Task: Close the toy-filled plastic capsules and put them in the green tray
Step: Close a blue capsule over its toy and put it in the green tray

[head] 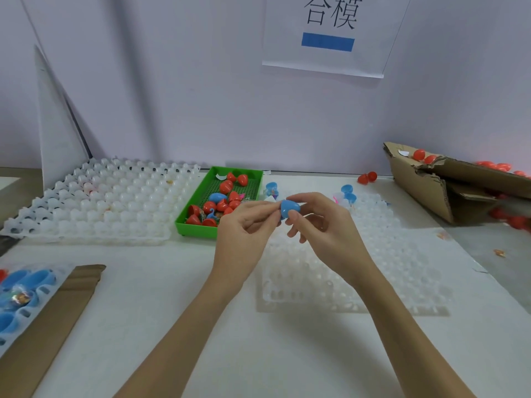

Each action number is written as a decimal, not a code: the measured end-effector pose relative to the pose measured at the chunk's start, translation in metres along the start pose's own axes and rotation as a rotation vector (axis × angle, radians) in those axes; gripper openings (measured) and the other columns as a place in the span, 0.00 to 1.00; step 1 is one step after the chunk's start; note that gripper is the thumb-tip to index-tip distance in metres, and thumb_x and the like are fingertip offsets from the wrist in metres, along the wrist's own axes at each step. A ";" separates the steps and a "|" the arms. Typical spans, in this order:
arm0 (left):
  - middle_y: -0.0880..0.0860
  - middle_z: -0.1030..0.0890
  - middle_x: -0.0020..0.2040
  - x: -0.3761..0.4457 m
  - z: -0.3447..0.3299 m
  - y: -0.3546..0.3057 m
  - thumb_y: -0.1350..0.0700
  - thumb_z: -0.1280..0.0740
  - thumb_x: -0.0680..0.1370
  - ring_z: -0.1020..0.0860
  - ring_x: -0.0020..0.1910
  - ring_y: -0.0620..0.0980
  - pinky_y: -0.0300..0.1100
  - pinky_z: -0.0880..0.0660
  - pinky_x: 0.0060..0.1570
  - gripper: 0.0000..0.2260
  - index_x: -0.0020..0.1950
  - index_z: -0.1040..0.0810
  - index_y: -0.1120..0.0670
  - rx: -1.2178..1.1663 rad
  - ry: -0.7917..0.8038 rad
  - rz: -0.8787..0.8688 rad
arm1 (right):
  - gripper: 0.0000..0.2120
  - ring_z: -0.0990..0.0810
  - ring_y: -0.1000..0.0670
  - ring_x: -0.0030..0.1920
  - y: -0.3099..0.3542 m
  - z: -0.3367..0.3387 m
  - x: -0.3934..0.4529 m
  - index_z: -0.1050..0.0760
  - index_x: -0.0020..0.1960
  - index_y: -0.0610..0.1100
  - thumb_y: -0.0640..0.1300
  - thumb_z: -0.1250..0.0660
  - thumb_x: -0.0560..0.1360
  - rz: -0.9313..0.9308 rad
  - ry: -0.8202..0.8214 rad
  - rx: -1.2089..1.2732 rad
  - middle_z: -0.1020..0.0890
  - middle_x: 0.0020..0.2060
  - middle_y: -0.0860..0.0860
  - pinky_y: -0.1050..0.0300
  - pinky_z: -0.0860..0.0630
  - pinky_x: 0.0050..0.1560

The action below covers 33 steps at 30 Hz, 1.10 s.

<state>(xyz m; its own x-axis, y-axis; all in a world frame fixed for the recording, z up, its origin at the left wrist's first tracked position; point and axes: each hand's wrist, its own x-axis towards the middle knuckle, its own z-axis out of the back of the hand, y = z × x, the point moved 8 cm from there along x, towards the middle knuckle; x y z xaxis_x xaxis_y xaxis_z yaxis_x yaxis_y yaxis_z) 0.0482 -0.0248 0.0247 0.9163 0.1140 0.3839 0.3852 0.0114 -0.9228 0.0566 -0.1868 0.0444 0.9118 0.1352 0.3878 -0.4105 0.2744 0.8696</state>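
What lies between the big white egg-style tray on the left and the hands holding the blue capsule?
The green tray, with red capsules inside, as the head view shows.

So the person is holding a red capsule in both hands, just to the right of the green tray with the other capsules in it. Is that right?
Nearly. The capsule is blue, not red, as the head view shows. The rest stands: the left hand and the right hand both pinch it with their fingers, just to the right of the green tray, which holds other capsules.
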 end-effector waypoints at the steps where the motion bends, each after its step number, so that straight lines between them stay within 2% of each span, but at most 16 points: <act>1: 0.50 0.13 0.55 0.000 0.002 0.001 0.63 0.27 0.79 0.14 0.52 0.47 0.33 0.20 0.51 0.11 0.58 0.13 0.51 -0.024 -0.017 0.010 | 0.08 0.15 0.51 0.39 0.000 -0.001 0.000 0.21 0.59 0.46 0.40 0.31 0.80 0.001 0.006 0.004 0.15 0.42 0.51 0.62 0.22 0.37; 4: 0.48 0.12 0.51 0.002 0.009 0.002 0.64 0.23 0.76 0.13 0.50 0.46 0.33 0.20 0.49 0.12 0.57 0.13 0.52 -0.080 -0.062 0.031 | 0.08 0.14 0.51 0.40 0.000 -0.005 -0.001 0.20 0.58 0.46 0.38 0.32 0.81 0.011 0.033 -0.021 0.14 0.44 0.52 0.62 0.20 0.38; 7: 0.47 0.12 0.51 0.003 0.009 0.002 0.64 0.24 0.76 0.14 0.52 0.46 0.35 0.19 0.53 0.13 0.59 0.14 0.52 -0.090 -0.037 0.042 | 0.08 0.14 0.52 0.41 0.000 -0.007 0.000 0.21 0.58 0.48 0.39 0.32 0.81 0.026 0.011 -0.033 0.14 0.44 0.52 0.63 0.20 0.38; 12: 0.46 0.12 0.54 0.004 0.003 0.001 0.64 0.24 0.77 0.14 0.55 0.45 0.33 0.21 0.55 0.14 0.61 0.14 0.52 -0.103 0.045 0.048 | 0.08 0.13 0.53 0.43 0.000 -0.002 0.000 0.21 0.59 0.43 0.37 0.33 0.81 0.016 -0.011 0.004 0.14 0.44 0.51 0.63 0.19 0.41; 16: 0.48 0.12 0.53 0.005 0.005 -0.002 0.63 0.23 0.76 0.14 0.54 0.48 0.37 0.19 0.57 0.13 0.59 0.14 0.54 -0.099 0.046 0.021 | 0.09 0.14 0.51 0.43 0.005 -0.002 -0.001 0.22 0.61 0.40 0.36 0.34 0.82 0.011 0.046 0.063 0.13 0.45 0.48 0.61 0.19 0.42; 18: 0.48 0.12 0.52 0.005 0.007 -0.001 0.61 0.22 0.75 0.13 0.53 0.49 0.39 0.18 0.56 0.12 0.57 0.14 0.53 -0.090 0.022 0.020 | 0.10 0.14 0.50 0.43 0.007 -0.003 -0.001 0.22 0.62 0.39 0.36 0.35 0.82 0.010 0.065 0.095 0.13 0.44 0.47 0.60 0.19 0.42; 22: 0.49 0.11 0.50 0.005 0.009 -0.002 0.61 0.20 0.73 0.13 0.49 0.47 0.34 0.19 0.49 0.11 0.54 0.15 0.55 -0.138 0.003 0.028 | 0.11 0.14 0.48 0.43 0.012 -0.004 -0.002 0.22 0.63 0.40 0.36 0.36 0.83 0.042 0.085 0.084 0.14 0.45 0.45 0.59 0.19 0.43; 27: 0.48 0.12 0.48 0.005 0.010 -0.004 0.63 0.21 0.73 0.13 0.46 0.44 0.33 0.20 0.47 0.10 0.53 0.15 0.56 -0.168 0.019 0.026 | 0.15 0.16 0.54 0.41 0.017 -0.002 -0.002 0.21 0.67 0.44 0.35 0.36 0.82 0.114 0.050 -0.031 0.15 0.42 0.50 0.64 0.21 0.42; 30: 0.51 0.11 0.47 0.005 0.008 -0.003 0.61 0.21 0.74 0.13 0.46 0.46 0.33 0.20 0.47 0.09 0.52 0.15 0.58 -0.175 -0.004 0.043 | 0.20 0.18 0.57 0.44 0.019 -0.006 -0.006 0.25 0.71 0.47 0.35 0.35 0.81 0.139 0.063 -0.132 0.17 0.47 0.54 0.67 0.22 0.44; 33: 0.52 0.11 0.46 0.004 0.008 0.000 0.59 0.20 0.73 0.13 0.48 0.48 0.34 0.20 0.47 0.08 0.50 0.14 0.59 -0.197 -0.021 0.082 | 0.26 0.19 0.56 0.48 0.018 -0.016 -0.009 0.29 0.74 0.46 0.39 0.28 0.78 0.150 0.061 -0.271 0.19 0.51 0.53 0.68 0.23 0.47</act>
<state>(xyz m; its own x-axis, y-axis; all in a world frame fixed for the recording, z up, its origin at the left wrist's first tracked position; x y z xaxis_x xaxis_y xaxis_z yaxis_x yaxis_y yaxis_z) 0.0513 -0.0168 0.0266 0.9439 0.1273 0.3047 0.3249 -0.1928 -0.9259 0.0404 -0.1674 0.0515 0.8416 0.2478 0.4798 -0.5362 0.4893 0.6878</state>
